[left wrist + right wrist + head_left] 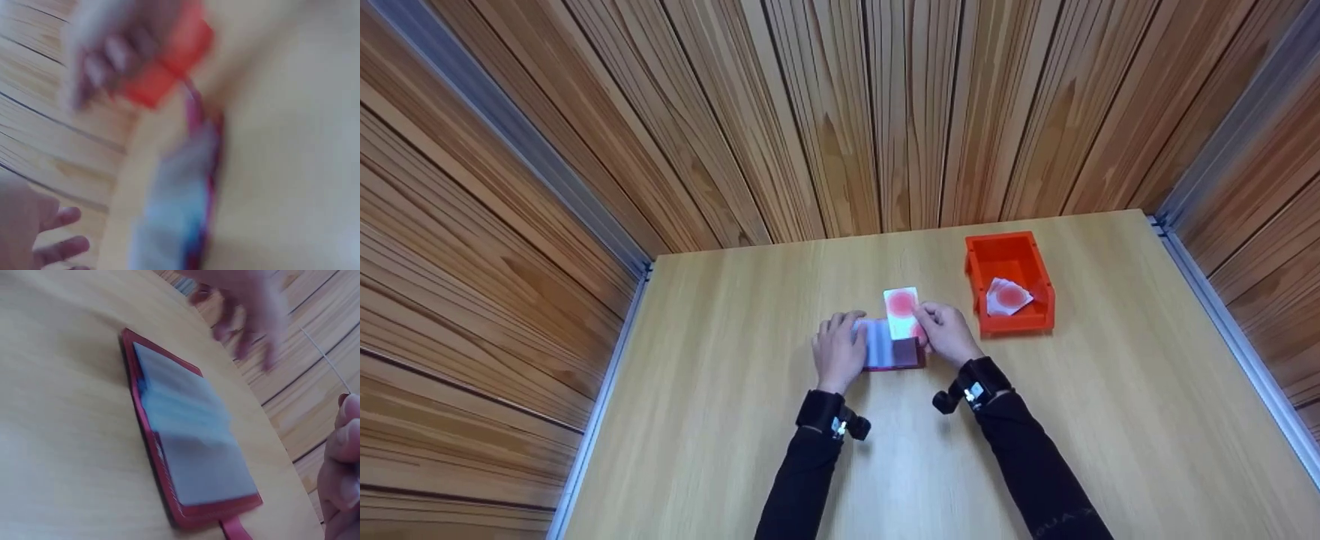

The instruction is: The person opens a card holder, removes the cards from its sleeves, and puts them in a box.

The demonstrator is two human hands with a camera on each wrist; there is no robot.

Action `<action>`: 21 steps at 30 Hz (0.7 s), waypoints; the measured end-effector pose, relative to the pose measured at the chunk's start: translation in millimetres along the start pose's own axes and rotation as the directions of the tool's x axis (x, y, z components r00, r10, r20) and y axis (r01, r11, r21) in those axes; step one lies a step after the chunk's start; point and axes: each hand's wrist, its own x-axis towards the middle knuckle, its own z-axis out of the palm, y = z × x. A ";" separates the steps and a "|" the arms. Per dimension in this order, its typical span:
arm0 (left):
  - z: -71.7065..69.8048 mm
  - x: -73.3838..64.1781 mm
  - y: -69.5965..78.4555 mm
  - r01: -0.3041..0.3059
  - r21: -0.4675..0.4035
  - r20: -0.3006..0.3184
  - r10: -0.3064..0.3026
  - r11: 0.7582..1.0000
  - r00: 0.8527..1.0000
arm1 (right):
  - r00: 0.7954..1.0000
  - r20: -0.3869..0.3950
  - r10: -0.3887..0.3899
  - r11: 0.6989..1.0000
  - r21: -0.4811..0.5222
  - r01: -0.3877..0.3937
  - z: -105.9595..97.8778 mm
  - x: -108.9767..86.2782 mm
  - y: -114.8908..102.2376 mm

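A red-edged card holder [877, 346] lies open on the table, its clear plastic sleeves [205, 467] fanned across the middle. My right hand [950, 335] pinches a white card [901, 304] with red round marks by its edge, raised over the holder's right part. That card appears edge-on in the right wrist view as a thin line [326, 359]. At the holder's left side is my left hand [838, 351], fingers loosely spread; they hold nothing [59, 242] in the left wrist view. Motion blur hides the finer detail there.
An orange open bin [1014, 330] stands to the right, beyond my right hand. Several similar cards [1006, 297] lie in it. Wooden plank walls [825, 120] rise behind the table and along both sides, with metal rails [604, 405] at the table's edges.
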 end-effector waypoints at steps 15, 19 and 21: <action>19.9 -16.9 -44.1 -0.074 0.241 0.027 0.069 0.968 0.997 | 0.989 -0.145 -0.032 0.999 -0.024 0.029 -69.3 3.9 3.6; 20.2 -17.4 -45.2 -0.068 0.253 0.046 0.058 0.965 0.997 | 0.956 -0.292 -0.031 0.999 -0.021 0.026 -99.0 0.7 9.7; 19.7 -17.2 -45.6 -0.069 0.265 0.044 0.060 0.962 0.997 | 0.941 -0.339 -0.012 1.000 -0.004 0.011 -114.3 -0.9 11.9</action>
